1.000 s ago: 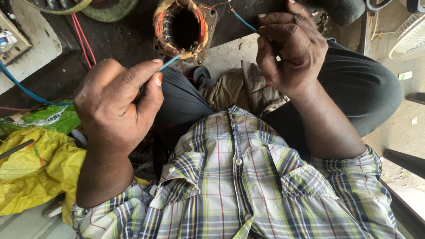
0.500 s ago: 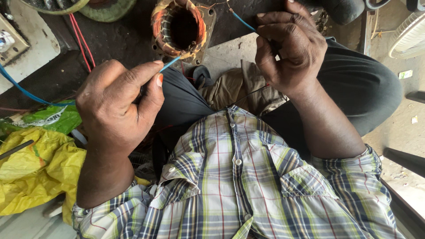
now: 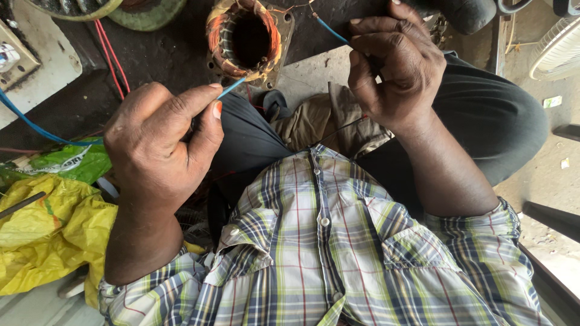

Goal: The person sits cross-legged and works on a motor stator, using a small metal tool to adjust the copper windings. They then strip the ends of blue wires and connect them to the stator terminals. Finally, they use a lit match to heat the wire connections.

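My left hand [image 3: 160, 145] pinches the end of a thin blue wire [image 3: 232, 88] between thumb and forefinger. My right hand [image 3: 396, 66] is closed around another thin blue wire [image 3: 331, 30] that runs up toward a motor stator [image 3: 246, 39] wound with copper coils. The stator stands on the dark floor just beyond my knees, between the two hands. Whether the two blue pieces are one wire I cannot tell. I sit cross-legged in dark trousers and a plaid shirt.
Yellow plastic bag [image 3: 42, 229] and a green packet [image 3: 72, 160] lie at the left. Red wires [image 3: 112, 54] and a blue cable [image 3: 30, 124] cross the floor. A white fan grille [image 3: 559, 48] stands at the right; a brown cloth [image 3: 320, 121] rests on my lap.
Both hands stay almost where they were; the left hand has shifted very slightly, still pinching the blue wire.
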